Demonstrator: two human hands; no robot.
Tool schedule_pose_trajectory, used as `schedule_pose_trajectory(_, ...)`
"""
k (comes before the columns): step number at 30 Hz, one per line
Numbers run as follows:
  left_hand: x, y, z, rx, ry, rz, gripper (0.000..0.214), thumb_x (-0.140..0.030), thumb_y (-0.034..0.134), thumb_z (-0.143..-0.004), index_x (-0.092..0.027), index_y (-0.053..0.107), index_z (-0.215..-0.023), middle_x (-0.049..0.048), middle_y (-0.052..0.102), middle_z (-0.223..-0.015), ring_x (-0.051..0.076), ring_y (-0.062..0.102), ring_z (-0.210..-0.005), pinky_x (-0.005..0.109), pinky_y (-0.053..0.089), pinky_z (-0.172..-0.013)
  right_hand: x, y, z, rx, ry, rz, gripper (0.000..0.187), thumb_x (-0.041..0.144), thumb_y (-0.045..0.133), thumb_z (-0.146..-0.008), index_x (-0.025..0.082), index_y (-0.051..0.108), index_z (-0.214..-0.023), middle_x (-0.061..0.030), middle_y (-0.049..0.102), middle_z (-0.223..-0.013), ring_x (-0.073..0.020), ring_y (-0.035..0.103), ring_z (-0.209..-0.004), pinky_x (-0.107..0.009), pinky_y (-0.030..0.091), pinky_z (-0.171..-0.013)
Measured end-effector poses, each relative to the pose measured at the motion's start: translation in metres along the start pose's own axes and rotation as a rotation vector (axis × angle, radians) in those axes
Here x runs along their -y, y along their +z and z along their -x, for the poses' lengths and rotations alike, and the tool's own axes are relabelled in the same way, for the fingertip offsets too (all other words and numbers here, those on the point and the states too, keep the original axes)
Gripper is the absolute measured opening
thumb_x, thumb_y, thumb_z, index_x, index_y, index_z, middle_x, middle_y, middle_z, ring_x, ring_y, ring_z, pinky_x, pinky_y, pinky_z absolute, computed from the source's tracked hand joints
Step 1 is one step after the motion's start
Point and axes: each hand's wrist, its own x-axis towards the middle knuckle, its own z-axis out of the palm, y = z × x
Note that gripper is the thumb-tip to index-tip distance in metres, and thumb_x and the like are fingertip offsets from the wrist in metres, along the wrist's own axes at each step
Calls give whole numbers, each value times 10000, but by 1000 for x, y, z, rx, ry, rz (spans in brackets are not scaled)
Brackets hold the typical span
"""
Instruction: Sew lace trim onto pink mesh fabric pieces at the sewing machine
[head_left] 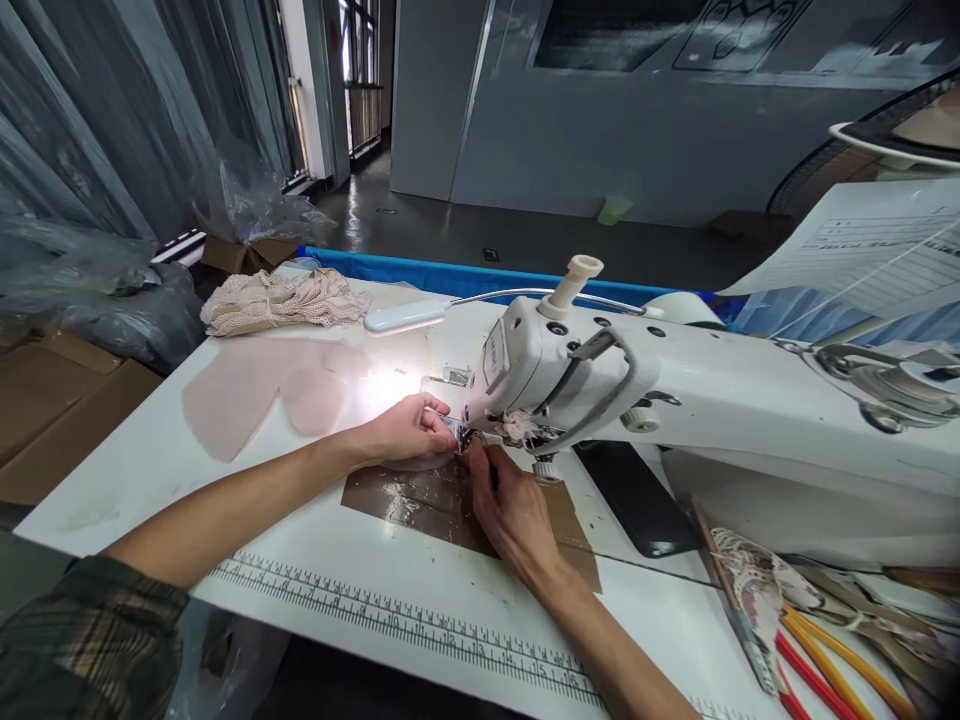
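The left hand [415, 430] and right hand [517, 505] meet at the needle area of the white sewing machine [720, 380], fingers bent; whether either grips anything, I cannot tell. A pale sheer cloth [424, 462] lies just under the left hand, left of the right hand. Along the counter [135, 500], the ruler markings [420, 620] show 12 and 15 (the label [495, 355] on the machine is unreadable).

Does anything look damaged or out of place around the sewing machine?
Slightly. The brown sheet under the right hand looks worn, with pale, shiny marks across it. A pale pinkish tuft seems caught on the head of the sewing machine, where loose material looks odd.
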Motion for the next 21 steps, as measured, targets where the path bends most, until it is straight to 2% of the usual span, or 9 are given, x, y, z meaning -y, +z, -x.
schedule_pose_trajectory(3, 2, -2, 0, 37, 11, -22, 323, -134, 612, -797, -146, 452, -1078, -36, 628, -694, 69, 538, -552, 210, 403, -563, -2, 2, 0, -25, -16, -201, 479, 563, 454, -895, 189, 635, -1134, -107, 738, -943, -280, 692, -830, -364, 508, -700)
schedule_pose_trajectory(7, 0, -3, 3, 94, 132, -216, 256, -141, 546, -842, -147, 457, -1081, -3, 641, -768, 104, 588, -690, 223, 447, -646, 0, 4, -3, -97, -47, -341, 379, 519, 541, -842, 201, 710, -959, -97, 744, -981, -284, 681, -940, -398, 517, -837)
schedule_pose_trajectory(11, -15, -5, 8, 110, 305, -632, 214, -137, 548, -765, -173, 509, -972, 8, 636, -794, 146, 578, -724, 263, 447, -679, 4, 4, -5, -103, -31, -346, 351, 489, 534, -834, 186, 710, -847, -94, 741, -852, -279, 687, -849, -359, 518, -754)
schedule_pose_trajectory(13, -23, -11, 7, 137, 392, -839, 205, -135, 562, -704, -178, 535, -902, 12, 624, -782, 165, 569, -737, 299, 448, -748, 5, 3, -5, -88, -19, -326, 331, 473, 536, -820, 183, 695, -823, -86, 729, -800, -265, 683, -783, -336, 506, -688)
schedule_pose_trajectory(15, -30, -22, 5, 180, 449, -971, 293, -130, 569, -662, -175, 570, -952, 7, 615, -773, 175, 568, -752, 340, 433, -857, 4, 2, -4, -82, -17, -311, 313, 460, 532, -809, 183, 678, -804, -75, 715, -761, -245, 669, -716, -316, 485, -628)
schedule_pose_trajectory(18, -35, -44, 2, 206, 435, -1031, 450, -172, 598, -674, -180, 587, -1124, 10, 633, -827, 190, 577, -825, 365, 397, -958, 1, 1, -4, -88, -36, -312, 311, 457, 519, -807, 182, 662, -795, -67, 699, -724, -215, 643, -640, -295, 457, -572)
schedule_pose_trajectory(21, -32, -63, 5, 124, 380, -992, 490, -268, 649, -714, -191, 593, -1194, 32, 651, -945, 204, 571, -919, 334, 415, -940, 0, 2, -7, -106, -47, -307, 319, 469, 515, -799, 186, 663, -797, -69, 696, -711, -209, 633, -612, -293, 446, -552)
